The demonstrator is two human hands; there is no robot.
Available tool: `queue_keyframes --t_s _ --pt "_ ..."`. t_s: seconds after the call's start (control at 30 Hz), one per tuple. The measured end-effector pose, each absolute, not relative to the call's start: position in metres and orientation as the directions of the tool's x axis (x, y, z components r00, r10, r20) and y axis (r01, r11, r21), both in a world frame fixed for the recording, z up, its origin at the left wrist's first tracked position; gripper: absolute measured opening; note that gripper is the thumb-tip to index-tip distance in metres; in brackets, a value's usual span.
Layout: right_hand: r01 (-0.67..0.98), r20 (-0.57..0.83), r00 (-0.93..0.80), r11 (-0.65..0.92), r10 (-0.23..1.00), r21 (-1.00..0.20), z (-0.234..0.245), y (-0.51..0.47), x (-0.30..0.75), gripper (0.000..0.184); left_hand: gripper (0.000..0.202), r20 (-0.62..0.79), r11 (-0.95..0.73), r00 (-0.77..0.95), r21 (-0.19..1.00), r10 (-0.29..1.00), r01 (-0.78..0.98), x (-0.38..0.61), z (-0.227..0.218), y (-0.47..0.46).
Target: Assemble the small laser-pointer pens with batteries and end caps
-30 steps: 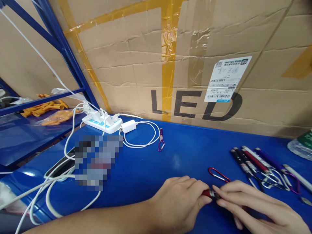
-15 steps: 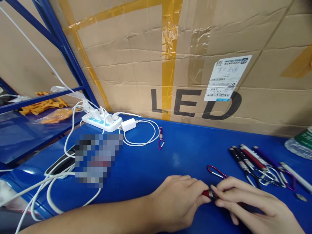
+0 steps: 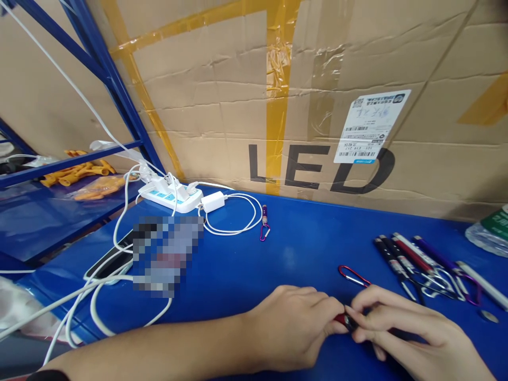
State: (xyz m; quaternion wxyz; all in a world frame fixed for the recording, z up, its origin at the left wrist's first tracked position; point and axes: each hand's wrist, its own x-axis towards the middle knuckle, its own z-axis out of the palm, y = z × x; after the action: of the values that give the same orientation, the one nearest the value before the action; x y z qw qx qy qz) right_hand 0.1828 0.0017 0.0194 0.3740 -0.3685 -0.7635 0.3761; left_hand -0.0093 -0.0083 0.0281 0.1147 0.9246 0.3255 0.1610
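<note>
Near the bottom of the view, my left hand [image 3: 296, 328] is closed around a small red laser pointer [image 3: 340, 318], most of which its fingers hide. The fingertips of my right hand [image 3: 416, 330] pinch the dark end of the same pointer, close against the left thumb. A red carabiner [image 3: 354, 276] sticks out beyond the right fingers; I cannot tell what it is fastened to. Right of my right hand lie several pen-shaped laser pointers [image 3: 415, 253] with metal clips. A small round silver piece [image 3: 488, 316] rests just in front of them.
On the blue table [image 3: 305, 227], a purple laser pointer [image 3: 264, 214] with a carabiner lies beside a white charger cable [image 3: 242, 230]. A power strip [image 3: 174, 200], phone [image 3: 113, 259] and cords occupy the left. A cardboard box [image 3: 222, 106] stands behind; a plastic bottle [image 3: 488, 233] is far right.
The view has shifted slightly. Both hands keep their hold on the red laser pointer, and its visible part between them looks shorter, with the fingers closer together.
</note>
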Motion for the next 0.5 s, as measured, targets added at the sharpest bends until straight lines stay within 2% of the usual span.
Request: queue_keyframes --t_s 0.2,0.33,0.5 --pt "0.336 0.347 -0.526 0.565 0.776 -0.754 0.0222 0.0045 0.1856 0.017 0.013 0.287 -0.774 0.721 0.291 0.631 0.562 -0.0098 0.0268 -0.0087" --pt "0.352 0.436 -0.518 0.648 0.736 -0.676 0.0227 0.0048 0.1845 0.017 0.016 0.299 -0.777 0.717 0.265 0.629 0.571 -0.0095 0.0252 -0.0086" --pt "0.356 0.485 -0.486 0.672 0.727 -0.650 0.0233 0.0038 0.1800 0.021 0.021 0.348 -0.782 0.701 0.239 0.622 0.575 -0.0094 0.0236 -0.0080"
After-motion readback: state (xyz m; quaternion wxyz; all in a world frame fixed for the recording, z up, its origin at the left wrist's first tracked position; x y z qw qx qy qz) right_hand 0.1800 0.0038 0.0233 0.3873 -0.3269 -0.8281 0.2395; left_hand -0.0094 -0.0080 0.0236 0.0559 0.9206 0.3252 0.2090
